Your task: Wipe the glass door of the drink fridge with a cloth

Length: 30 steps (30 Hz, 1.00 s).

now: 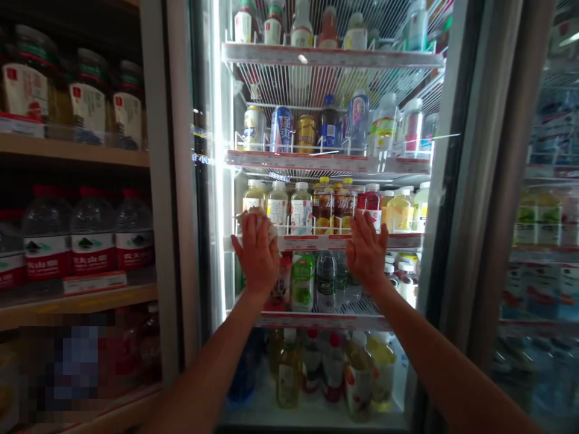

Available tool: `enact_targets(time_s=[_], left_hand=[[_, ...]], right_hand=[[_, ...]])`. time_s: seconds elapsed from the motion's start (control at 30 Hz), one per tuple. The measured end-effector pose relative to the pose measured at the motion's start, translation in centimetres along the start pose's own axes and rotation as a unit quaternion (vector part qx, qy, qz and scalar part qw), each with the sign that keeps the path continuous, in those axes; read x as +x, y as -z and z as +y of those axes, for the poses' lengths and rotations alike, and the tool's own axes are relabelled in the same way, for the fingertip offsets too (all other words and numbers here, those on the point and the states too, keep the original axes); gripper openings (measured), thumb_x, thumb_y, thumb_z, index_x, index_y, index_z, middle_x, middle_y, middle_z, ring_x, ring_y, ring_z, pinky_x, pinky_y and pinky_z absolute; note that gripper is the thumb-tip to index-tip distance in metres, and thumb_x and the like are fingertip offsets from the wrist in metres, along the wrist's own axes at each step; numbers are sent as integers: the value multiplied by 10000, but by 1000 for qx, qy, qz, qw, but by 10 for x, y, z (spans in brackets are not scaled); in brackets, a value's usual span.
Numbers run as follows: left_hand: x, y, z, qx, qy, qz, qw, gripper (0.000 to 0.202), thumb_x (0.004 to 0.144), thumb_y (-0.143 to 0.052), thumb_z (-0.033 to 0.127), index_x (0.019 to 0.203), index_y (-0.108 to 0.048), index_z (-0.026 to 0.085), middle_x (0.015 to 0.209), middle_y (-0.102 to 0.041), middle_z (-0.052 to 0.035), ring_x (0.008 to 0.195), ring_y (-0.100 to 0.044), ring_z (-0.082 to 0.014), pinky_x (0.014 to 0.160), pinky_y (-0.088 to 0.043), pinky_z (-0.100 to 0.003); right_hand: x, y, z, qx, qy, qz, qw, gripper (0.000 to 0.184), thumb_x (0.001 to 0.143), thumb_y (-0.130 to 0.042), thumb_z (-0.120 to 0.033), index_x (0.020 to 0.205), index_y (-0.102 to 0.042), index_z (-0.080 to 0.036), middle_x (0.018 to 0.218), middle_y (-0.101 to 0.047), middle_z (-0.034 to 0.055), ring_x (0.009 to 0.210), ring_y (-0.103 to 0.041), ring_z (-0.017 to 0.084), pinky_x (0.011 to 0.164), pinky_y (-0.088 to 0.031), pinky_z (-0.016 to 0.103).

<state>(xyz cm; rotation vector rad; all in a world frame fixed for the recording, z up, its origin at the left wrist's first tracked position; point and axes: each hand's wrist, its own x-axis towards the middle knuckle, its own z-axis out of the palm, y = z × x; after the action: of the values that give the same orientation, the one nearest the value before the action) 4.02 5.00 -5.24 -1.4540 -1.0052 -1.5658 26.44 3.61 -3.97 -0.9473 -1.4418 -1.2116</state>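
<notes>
While left hand [257,259] bunches soft cloth [260,220]

The left forearm [212,355] and right forearm [434,355] are bare.

L hand [257,256] and R hand [367,250] in front of fridge shelf [316,242], bottles [301,208] on it. Wood shelf [67,150] w/ water jugs [93,238] left of fridge door [172,181].

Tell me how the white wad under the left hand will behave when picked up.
The white wad looks soft and floppy, bunched under the left hand like cloth or tissue. It is probably light for its size, given its loose creases. It would likely crumple rather than roll, though blur hides its texture.
</notes>
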Motion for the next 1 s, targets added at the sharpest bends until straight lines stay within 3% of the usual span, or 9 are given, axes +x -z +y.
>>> enact_targets(time_s=[0.07, 0.17, 0.23, 0.43, 0.63, 0.7, 0.8, 0.9, 1.0], left_hand=[[-10, -2, 12, -4, -39, -4, 999, 447, 905, -380, 262, 1339, -406, 158, 1428, -390, -142, 1386, -229, -220, 1134, -125, -470], [-33, -5, 32, -27, -193, -51, 980, 417, 892, -412, 240, 1306, -451, 200, 1371, -481, -82, 1369, -272, -192, 1150, -103, -427], [-38, -3, 28, -34, -242, -64, 968, 417, 891, -417, 235, 1306, -448, 224, 1356, -501, -61, 1359, -295, -177, 1153, -84, -420], [-15, 6, -8, 9, -42, 21, 999, 447, 898, -404, 242, 1334, -407, 143, 1420, -393, -166, 1387, -226, -206, 1134, -110, -454], [-57, -3, 34, -46, -287, -77, 954, 399, 862, -457, 199, 1258, -504, 215, 1374, -484, -39, 1375, -255, -195, 1152, -93, -442], [-54, -1, 25, -41, -282, -73, 956, 405, 869, -444, 198, 1271, -489, 222, 1373, -484, -42, 1370, -268, -181, 1154, -81, -439], [-33, 5, -1, -6, -148, -36, 988, 443, 894, -407, 254, 1333, -415, 193, 1405, -434, -109, 1380, -245, -192, 1147, -75, -462], [-31, 7, -1, 32, -48, -28, 998, 465, 906, -366, 271, 1359, -378, 167, 1444, -368, -131, 1395, -198, -219, 1136, -112, -494], [-59, 3, 26, 17, -203, -120, 972, 439, 900, -368, 246, 1337, -414, 241, 1458, -362, -38, 1398, -187, -206, 1139, -136, -489]], right_hand=[[-2, -1, -4, -4, -14, 0, 1000, 623, 893, -378, -242, 1465, -134, -213, 1475, -335, 89, 1382, -249, 224, 1124, -133, 492], [-8, 0, -7, -5, -19, -2, 1000, 624, 896, -373, -248, 1467, -124, -210, 1483, -317, 98, 1388, -234, 231, 1120, -135, 494], [-15, 2, -6, -3, -8, -9, 1000, 622, 898, -368, -249, 1467, -119, -220, 1484, -317, 94, 1384, -245, 225, 1121, -138, 480], [-30, 4, -7, -5, -22, -29, 999, 634, 902, -361, -262, 1470, -79, -244, 1488, -305, 95, 1388, -233, 239, 1111, -135, 506], [-37, 4, -9, 4, -19, -8, 1000, 641, 896, -392, -251, 1468, -103, -236, 1481, -321, 98, 1384, -245, 239, 1111, -147, 506], [-43, 6, -8, 2, -10, -13, 1000, 640, 894, -405, -250, 1466, -118, -234, 1477, -328, 103, 1382, -250, 234, 1114, -150, 499], [-52, 8, -8, 4, -20, -20, 1000, 626, 895, -401, -267, 1464, -143, -225, 1482, -315, 115, 1385, -238, 248, 1108, -149, 519], [-58, 6, -10, 20, -42, -13, 999, 605, 897, -390, -295, 1458, -180, -209, 1477, -317, 135, 1381, -239, 288, 1085, -156, 575], [-62, 4, -9, 35, -50, -8, 998, 582, 892, -385, -317, 1444, -247, -192, 1469, -324, 144, 1358, -284, 322, 1060, -176, 621]])
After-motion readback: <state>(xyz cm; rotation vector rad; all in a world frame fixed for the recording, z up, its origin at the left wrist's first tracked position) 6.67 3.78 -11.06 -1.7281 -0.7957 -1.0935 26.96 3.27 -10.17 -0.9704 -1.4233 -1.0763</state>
